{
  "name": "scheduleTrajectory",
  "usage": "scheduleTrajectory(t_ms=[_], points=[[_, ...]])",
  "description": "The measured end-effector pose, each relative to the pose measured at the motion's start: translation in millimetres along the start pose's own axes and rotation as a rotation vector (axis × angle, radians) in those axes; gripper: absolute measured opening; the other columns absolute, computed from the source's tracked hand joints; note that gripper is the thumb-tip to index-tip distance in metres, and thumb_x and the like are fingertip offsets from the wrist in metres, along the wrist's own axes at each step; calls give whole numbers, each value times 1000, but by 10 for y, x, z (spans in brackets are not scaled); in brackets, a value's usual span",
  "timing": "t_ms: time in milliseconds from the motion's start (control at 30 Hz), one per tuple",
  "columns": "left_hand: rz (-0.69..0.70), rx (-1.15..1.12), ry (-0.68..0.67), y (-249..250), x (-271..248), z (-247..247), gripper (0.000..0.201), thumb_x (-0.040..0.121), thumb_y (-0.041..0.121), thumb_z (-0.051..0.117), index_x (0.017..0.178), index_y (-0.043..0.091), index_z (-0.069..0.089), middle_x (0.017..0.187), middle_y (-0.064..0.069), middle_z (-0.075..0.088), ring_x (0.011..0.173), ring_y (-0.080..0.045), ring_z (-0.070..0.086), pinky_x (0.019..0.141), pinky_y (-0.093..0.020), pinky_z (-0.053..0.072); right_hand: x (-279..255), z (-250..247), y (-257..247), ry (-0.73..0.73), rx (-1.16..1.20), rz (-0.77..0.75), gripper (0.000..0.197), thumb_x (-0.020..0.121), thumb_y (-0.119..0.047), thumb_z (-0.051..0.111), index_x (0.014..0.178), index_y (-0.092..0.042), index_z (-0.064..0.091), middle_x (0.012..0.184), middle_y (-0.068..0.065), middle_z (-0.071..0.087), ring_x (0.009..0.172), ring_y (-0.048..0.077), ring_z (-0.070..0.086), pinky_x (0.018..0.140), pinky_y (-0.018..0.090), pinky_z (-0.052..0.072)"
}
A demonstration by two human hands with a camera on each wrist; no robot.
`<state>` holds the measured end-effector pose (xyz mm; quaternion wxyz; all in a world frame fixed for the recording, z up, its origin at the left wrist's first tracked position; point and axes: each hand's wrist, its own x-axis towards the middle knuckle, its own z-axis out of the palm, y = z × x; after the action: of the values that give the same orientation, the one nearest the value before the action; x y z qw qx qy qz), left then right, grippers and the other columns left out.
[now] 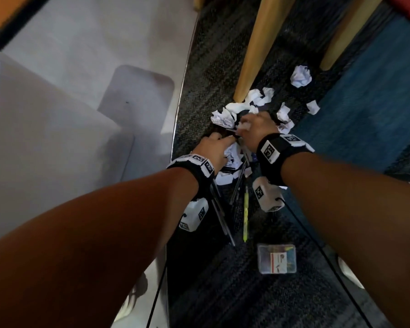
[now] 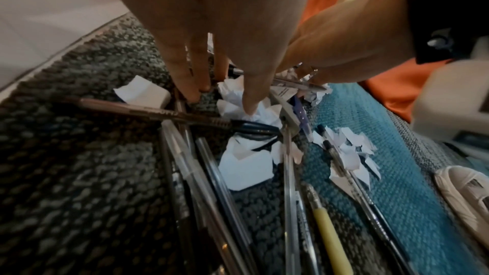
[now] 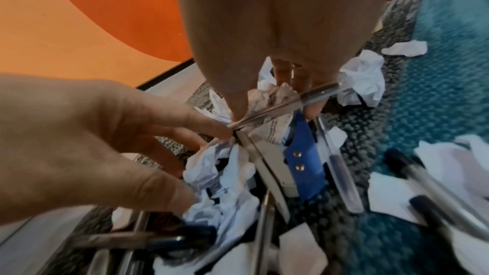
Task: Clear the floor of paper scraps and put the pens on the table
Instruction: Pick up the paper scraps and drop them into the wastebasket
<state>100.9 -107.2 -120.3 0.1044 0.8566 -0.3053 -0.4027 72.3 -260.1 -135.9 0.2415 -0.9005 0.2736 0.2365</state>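
Down on the carpet (image 1: pixel 211 74), the right hand (image 1: pixel 256 129) grips a crumpled paper wad (image 3: pixel 267 95) and a clear pen (image 3: pixel 304 99), while the left hand (image 1: pixel 213 150) reaches into the paper scraps (image 2: pixel 246 154) with fingers extended. Other pens (image 2: pixel 206 175), including a yellow pen (image 1: pixel 246 214), lie beside them on the floor.

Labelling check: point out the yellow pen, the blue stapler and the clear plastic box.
yellow pen (image 1: pixel 246 215): head view, mid-barrel.
blue stapler (image 3: pixel 304 160): right wrist view, blue side plate near rivets.
clear plastic box (image 1: pixel 277 258): head view, lid centre.
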Motion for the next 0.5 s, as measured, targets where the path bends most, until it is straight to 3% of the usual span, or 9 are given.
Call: scheduleTrajectory(t_ms=[100, 200, 300, 400, 500], points=[[9, -35, 9, 14, 14, 0, 54, 87, 14, 64, 136, 23, 45, 126, -13, 45, 109, -37, 53, 91, -37, 45, -79, 12, -30, 88, 55, 20, 23, 85, -27, 62, 105, -16, 66, 118, 18, 49, 94, 34, 58, 87, 34, 49], [5, -72, 38, 41, -24, -40, 45, 86, 15, 64, 128, 20, 48, 119, -11, 47, 102, -34, 56, 84, -35, 45, -151, -63, -4, 147, 117, 45, 20, 88, -23, 61, 104, -13, 68, 118, 19, 51, 98, 34, 58, 84, 28, 43], [-7, -73, 57, 64, -126, -125, 47, 88, 19, 62, 132, 21, 46, 122, -11, 48, 105, -32, 55, 85, -34, 44, -269, -233, -2, 189, 167, 71, 16, 90, -26, 61, 102, -18, 67, 119, 15, 57, 102, 31, 59, 79, 28, 43], [-21, -72, 112, 116, -282, -293, 51, 86, 23, 61, 134, 27, 46, 130, -10, 49, 116, -29, 53, 93, -33, 44, -468, -448, -44, 218, 233, 82, 14, 88, -25, 62, 100, -19, 67, 109, 13, 65, 99, 29, 61, 78, 28, 46], [-13, -63, 159, 223, -491, -556, 50, 87, 27, 59, 134, 28, 47, 132, -12, 52, 117, -29, 53, 94, -32, 45, -700, -661, -96, 208, 271, 82, 14, 90, -26, 62, 101, -18, 66, 103, 12, 67, 95, 25, 61, 75, 23, 41]])
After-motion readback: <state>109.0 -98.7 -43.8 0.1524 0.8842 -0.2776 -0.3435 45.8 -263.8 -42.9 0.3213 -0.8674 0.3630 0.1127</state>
